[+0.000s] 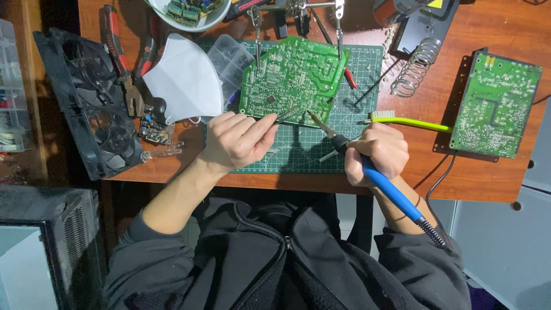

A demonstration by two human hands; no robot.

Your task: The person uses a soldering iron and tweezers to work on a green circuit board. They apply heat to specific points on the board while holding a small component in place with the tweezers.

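Observation:
A green circuit board (293,77) hangs tilted in the clips of a helping-hand stand (298,8) over a green cutting mat (367,74). My left hand (235,140) pinches metal tweezers (287,115) whose tips reach the board's lower edge. My right hand (376,152) grips a blue-handled soldering iron (390,192); its tip (314,117) points up-left, close to the board's lower edge and the tweezers' tips.
A second green circuit board (496,106) lies at the right, a yellow-green brush (404,120) beside it. A coil iron stand (413,69) sits behind. A white face mask (183,80), clear plastic box (229,60), pliers (123,63) and a black fan (86,103) crowd the left.

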